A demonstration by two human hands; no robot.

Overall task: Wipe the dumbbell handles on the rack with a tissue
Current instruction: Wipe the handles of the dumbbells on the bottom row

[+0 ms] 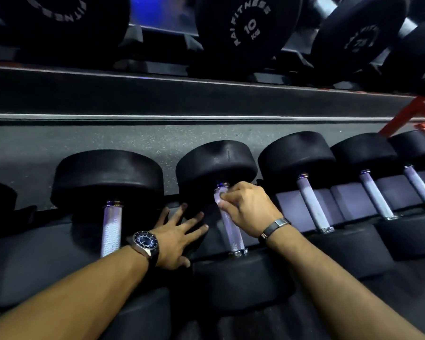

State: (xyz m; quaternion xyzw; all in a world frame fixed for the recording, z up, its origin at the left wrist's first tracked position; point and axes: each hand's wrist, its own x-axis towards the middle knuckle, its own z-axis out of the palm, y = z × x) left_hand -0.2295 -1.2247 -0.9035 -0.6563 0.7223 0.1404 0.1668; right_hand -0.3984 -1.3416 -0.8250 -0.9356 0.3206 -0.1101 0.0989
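Here the right hand (pixel 249 208) is curling over the far end of a handle (pixel 231 229), pinching a small wad of tissue (pixel 220 193) against the metal just below the collar where the bar meets the far head (pixel 216 163). Only a pale scrap of the tissue is showing between the fingers, so how much of it is wrapping the bar cannot be told. The handle is lying on the lower rack (pixel 304 207), its long axis running from the far head toward the person and slanting slightly to the right as it comes near, ending at the near head (pixel 241 283). That leaves nearly the whole bare length of the bar lying on the near side of the grip, so the coming stroke is probably a pull back along the axis toward the body. The left hand (pixel 179 239) is lying flat with fingers spread on the dark padding just left of the handle, holding nothing and seemingly bracing; the right hand is the one on the bar. Other handles are pointing the same way in the row, one to the left (pixel 112 231) and several to the right (pixel 312 204), and judging by the grip's position this bar's wipe is only beginning.
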